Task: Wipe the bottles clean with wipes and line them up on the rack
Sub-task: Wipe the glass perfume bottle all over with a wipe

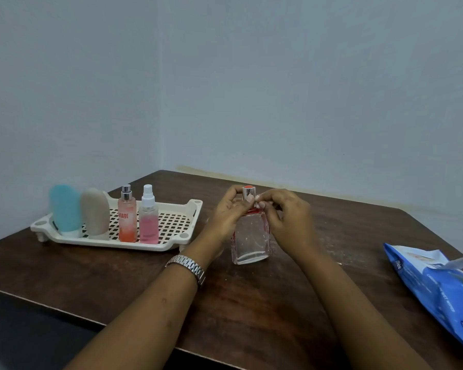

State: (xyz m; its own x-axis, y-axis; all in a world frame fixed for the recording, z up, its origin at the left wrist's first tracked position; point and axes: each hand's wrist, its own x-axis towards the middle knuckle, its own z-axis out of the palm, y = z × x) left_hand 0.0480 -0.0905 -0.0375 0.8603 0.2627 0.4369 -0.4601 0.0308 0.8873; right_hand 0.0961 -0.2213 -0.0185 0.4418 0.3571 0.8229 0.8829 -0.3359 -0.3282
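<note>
Left hand (pixel 229 212) and right hand (pixel 286 214) both gripped the clear bottle (pixel 250 236) near its neck, on the table (pixel 251 303) beside the rack (pixel 171 244) — four bottles (pixel 127 217) already stood lined there, so I judged this the last one left.

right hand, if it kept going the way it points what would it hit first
The neck of the clear bottle; the right hand seems to touch it now, with the left hand just beyond.
</note>
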